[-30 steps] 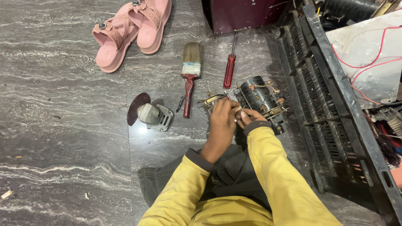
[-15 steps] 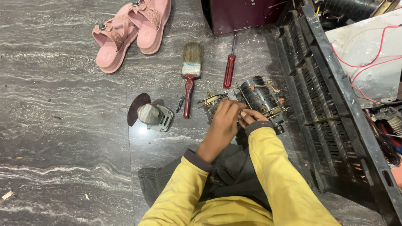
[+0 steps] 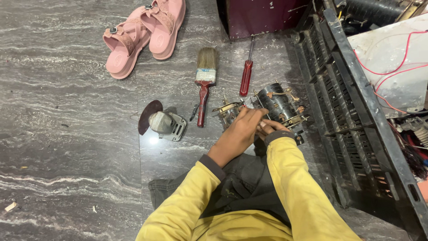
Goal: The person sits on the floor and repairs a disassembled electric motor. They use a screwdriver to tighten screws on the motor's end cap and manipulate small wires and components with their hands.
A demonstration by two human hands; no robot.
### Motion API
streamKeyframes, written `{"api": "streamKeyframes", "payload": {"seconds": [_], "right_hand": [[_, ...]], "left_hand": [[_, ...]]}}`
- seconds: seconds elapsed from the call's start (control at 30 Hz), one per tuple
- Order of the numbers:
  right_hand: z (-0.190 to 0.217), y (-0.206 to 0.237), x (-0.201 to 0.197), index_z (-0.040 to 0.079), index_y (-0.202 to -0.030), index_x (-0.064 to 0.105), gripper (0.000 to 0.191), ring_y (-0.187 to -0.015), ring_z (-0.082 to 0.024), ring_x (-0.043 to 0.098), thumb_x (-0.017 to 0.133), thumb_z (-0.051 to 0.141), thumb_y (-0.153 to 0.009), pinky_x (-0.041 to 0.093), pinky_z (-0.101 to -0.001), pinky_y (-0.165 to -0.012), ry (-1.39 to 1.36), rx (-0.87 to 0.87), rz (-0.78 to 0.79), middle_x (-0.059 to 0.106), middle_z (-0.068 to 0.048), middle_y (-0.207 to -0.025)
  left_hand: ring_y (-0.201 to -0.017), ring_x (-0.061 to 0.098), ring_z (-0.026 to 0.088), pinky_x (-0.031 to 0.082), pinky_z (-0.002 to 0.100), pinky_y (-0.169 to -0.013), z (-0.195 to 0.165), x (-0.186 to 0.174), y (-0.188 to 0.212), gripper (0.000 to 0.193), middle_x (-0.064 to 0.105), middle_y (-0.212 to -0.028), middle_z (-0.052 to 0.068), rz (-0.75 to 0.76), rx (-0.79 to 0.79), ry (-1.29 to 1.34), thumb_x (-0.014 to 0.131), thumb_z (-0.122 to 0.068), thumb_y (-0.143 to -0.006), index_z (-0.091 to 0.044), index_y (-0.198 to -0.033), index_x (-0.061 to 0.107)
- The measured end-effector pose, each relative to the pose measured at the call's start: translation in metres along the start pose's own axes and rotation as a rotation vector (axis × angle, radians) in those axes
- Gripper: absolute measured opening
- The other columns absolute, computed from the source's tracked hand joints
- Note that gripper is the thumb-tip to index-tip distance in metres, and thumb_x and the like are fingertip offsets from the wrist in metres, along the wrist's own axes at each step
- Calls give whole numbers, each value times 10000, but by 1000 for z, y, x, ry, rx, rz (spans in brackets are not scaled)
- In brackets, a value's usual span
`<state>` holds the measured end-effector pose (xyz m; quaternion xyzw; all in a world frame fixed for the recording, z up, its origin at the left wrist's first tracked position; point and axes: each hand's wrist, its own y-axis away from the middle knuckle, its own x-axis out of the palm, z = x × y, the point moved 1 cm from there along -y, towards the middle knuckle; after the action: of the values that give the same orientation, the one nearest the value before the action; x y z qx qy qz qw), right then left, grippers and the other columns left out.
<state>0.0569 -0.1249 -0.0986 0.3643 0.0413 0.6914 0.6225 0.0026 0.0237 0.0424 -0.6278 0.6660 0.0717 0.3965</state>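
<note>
Little has changed since a second ago: left hand [image 3: 238, 134] and right hand [image 3: 266, 128] remain clenched together on the motor winding [image 3: 278, 107], which rests on the floor just beyond the grip; work stays in progress.

Pink sandals [image 3: 145, 33], paintbrush [image 3: 205, 85], red screwdriver [image 3: 246, 76], angle grinder [image 3: 162, 124]

A dark cylindrical motor winding [image 3: 280, 107] with coppery tabs around its rim lies tilted on the grey floor at about one o'clock from the hands, touching them. A smaller brass-tabbed part [image 3: 228, 111] sits just beside it at nine o'clock.
</note>
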Motion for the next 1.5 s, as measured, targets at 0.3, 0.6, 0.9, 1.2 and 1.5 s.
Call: {"api": "streamKeyframes", "payload": {"seconds": [0.3,0.6,0.9,1.2,1.5], "right_hand": [[-7,-5,-4,-20,-1228,651,268,-1062,-275,706,633,28,-966,586,-436,-971,-128,9,91,710,-194,-1150],[-7,3,-1,-44,-1248,663,296,-1070,-247,683,601,113,-1005,599,-419,-1029,-32,3,43,690,-175,-1157],[-11,4,0,-47,-1229,660,305,-1080,-258,705,667,97,-960,596,-395,-998,-49,-10,44,714,-182,-1162],[-12,-1,-4,-50,-1228,666,307,-1054,-236,707,702,26,-933,604,-359,-966,-90,-22,26,719,-166,-1129],[-9,-3,3,-56,-1225,653,282,-1058,-272,703,660,-40,-944,593,-367,-922,-113,-38,62,699,-206,-1169]], "left_hand": [[-992,697,345,550,413,-874,12,12,4,263,695,-1030,147,-144,-113,173,604,64,-933,-18,-1182,622],[-940,739,295,593,360,-792,21,29,11,260,675,-1035,156,-247,-243,230,632,79,-929,-9,-1174,641],[-967,765,269,608,343,-800,26,35,12,211,691,-1033,155,-321,-215,246,638,63,-964,-10,-1162,629],[-1048,753,293,608,360,-857,28,41,16,386,713,-1095,190,-309,-180,251,594,120,-937,-19,-1296,560],[-1022,754,263,594,358,-854,33,39,17,377,703,-1077,146,-306,-184,282,613,114,-935,-27,-1283,580]]}}
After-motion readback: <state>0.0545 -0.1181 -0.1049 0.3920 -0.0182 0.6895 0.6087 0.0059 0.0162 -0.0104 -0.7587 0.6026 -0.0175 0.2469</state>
